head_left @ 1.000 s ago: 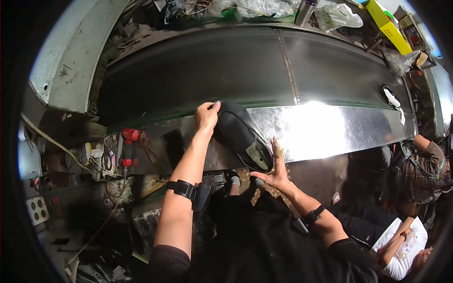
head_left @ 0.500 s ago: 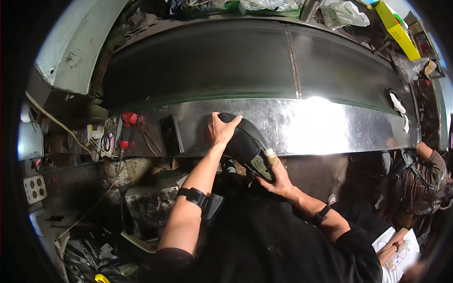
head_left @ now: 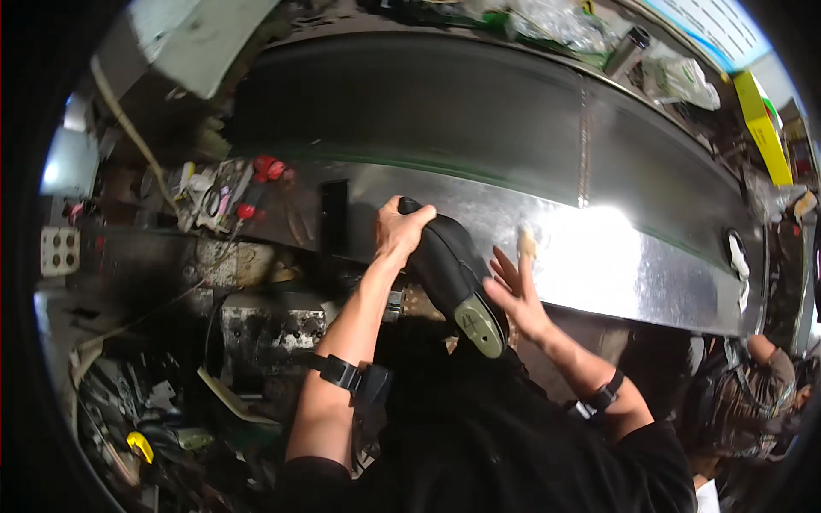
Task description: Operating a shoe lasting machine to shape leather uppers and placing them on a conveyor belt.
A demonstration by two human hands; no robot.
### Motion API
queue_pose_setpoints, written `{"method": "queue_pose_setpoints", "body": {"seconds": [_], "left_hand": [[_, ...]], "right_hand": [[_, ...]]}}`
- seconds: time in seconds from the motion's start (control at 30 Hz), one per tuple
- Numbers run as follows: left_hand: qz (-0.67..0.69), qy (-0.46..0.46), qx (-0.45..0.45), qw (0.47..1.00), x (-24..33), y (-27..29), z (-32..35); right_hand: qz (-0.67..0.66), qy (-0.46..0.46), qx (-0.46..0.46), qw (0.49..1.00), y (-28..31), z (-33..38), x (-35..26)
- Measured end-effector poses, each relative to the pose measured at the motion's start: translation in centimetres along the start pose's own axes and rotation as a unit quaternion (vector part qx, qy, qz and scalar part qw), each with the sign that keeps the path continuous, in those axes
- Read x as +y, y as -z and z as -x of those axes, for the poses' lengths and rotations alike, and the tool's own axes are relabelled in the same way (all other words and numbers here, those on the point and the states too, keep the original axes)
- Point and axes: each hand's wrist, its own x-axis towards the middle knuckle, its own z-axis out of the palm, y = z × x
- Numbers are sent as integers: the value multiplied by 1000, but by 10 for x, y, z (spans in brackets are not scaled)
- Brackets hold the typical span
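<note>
At the metal bench [head_left: 479, 209], the left hand [head_left: 400, 232] clasped the far end of the black shoe [head_left: 449, 263], perhaps for steadying; the right hand [head_left: 523, 299] was spread beside, holding nothing

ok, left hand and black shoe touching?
Touching: the head view shows the left hand gripping the far end of the black shoe, thumb against it.

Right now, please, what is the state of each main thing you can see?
Black shoe: held at an angle, fitted over a green last.
Left hand: closed on the shoe's far end.
Right hand: open, beside the shoe; contact unclear.
Black phone-like slab: lying flat on the metal ledge.
Red tool: lying down.
Black belt: running or stopped, cannot tell.
</note>
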Motion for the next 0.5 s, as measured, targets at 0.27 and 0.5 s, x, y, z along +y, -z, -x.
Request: {"method": "queue_pose_setpoints", "body": {"seconds": [0.27, 0.5], "left_hand": [[33, -71, 201, 977, -24, 160, 75], [166, -10, 401, 901, -46, 302, 219]], "right_hand": [[30, -105, -50, 993, -148, -17, -26], [13, -97, -237, 967, -278, 39, -28]]}}
